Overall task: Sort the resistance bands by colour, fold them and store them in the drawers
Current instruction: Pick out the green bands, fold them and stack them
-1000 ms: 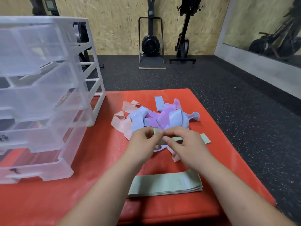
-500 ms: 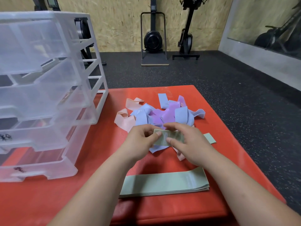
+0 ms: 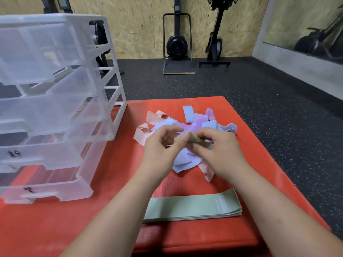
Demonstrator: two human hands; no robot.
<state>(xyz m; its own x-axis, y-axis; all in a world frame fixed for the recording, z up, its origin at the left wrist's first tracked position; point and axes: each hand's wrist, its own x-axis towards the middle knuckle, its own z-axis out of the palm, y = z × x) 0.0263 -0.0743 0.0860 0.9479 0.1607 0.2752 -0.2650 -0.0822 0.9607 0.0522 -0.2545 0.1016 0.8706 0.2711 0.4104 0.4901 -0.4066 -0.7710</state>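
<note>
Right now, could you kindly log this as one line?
left hand, right hand: pinch sage-green fabric band | flat green band stack: red mat

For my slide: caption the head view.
Left hand and right hand pinch a green band over the pile.

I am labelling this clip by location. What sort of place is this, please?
Most likely a gym or a training room. Two rowing machines stand upright against the chipboard wall, the floor is black speckled rubber, and a large mirror hangs on the right wall.
</note>
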